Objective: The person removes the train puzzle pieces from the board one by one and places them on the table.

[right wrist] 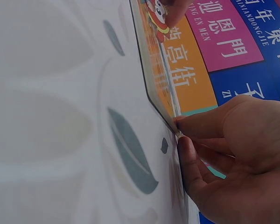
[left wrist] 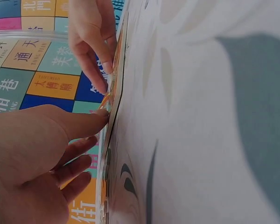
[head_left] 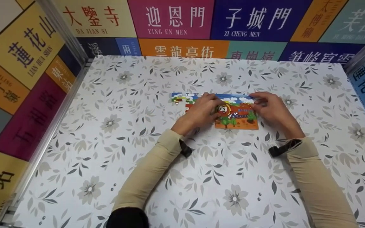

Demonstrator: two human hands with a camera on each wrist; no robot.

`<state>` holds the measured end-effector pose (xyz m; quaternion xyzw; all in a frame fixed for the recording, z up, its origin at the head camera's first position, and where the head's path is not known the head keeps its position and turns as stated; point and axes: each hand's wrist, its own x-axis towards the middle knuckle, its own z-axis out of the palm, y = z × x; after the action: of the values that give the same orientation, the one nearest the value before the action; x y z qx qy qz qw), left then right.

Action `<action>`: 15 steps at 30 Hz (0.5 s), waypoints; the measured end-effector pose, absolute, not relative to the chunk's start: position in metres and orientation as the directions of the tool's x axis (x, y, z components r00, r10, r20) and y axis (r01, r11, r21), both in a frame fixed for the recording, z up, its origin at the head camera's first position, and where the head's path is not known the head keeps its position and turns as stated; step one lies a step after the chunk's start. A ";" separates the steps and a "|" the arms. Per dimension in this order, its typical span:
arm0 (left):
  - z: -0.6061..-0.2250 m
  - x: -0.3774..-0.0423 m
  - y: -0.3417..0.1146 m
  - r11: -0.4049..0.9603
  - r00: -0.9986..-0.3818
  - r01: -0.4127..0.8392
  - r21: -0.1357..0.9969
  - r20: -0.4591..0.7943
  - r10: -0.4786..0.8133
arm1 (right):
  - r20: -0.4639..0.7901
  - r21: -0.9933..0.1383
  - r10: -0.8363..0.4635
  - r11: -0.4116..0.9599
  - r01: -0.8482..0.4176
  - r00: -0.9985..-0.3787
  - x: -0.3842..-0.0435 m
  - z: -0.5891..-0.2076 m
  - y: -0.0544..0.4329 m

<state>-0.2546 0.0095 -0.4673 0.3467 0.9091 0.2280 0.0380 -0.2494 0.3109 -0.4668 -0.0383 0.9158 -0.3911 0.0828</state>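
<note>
A jigsaw puzzle [head_left: 238, 118] with a cartoon train, trees and clouds lies flat on the table, its right portion joined into a neat block. My left hand [head_left: 201, 112] rests across its middle and hides part of the picture. In the left wrist view, the thumb of my left hand [left wrist: 42, 144] touches the puzzle near its front edge, with the other fingers reaching beyond. My right hand [head_left: 272, 106] is at the puzzle's right edge, index finger by the far corner. In the right wrist view, two fingertips of my right hand [right wrist: 238, 149] touch the puzzle's edge.
Left of my left hand, the puzzle's stepped blue and green end [head_left: 176, 96] sticks out. A white floral cloth [head_left: 150, 196] covers the table. Colourful panels with printed characters [head_left: 169, 19] stand along the back and sides. Each wrist wears a black strap [head_left: 274, 151].
</note>
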 end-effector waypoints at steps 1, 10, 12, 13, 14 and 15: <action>-0.468 -0.255 0.009 0.654 -0.754 0.620 0.433 0.099 0.649 | -0.119 -0.723 -0.135 0.691 -0.008 -0.984 -0.250 -0.467 0.311; -0.470 -0.259 0.005 0.617 -0.724 0.675 0.405 0.200 0.661 | -0.125 -0.729 -0.143 0.684 -0.007 -0.982 -0.249 -0.467 0.313; -0.471 -0.259 0.003 0.604 -0.714 0.685 0.407 0.213 0.667 | -0.126 -0.731 -0.145 0.682 -0.007 -0.981 -0.248 -0.466 0.313; -0.471 -0.259 0.002 0.600 -0.712 0.687 0.411 0.215 0.668 | -0.126 -0.731 -0.146 0.682 -0.008 -0.981 -0.248 -0.466 0.313; -0.471 -0.259 0.001 0.596 -0.712 0.687 0.416 0.216 0.669 | -0.126 -0.731 -0.146 0.682 -0.008 -0.981 -0.249 -0.466 0.313; -0.470 -0.258 0.000 0.593 -0.711 0.687 0.420 0.217 0.669 | -0.126 -0.731 -0.147 0.682 -0.009 -0.981 -0.249 -0.466 0.313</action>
<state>-0.2584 0.0000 -0.4704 0.3800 0.8922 0.2433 -0.0182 -0.2487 0.3128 -0.4664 -0.0426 0.9130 -0.3962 0.0873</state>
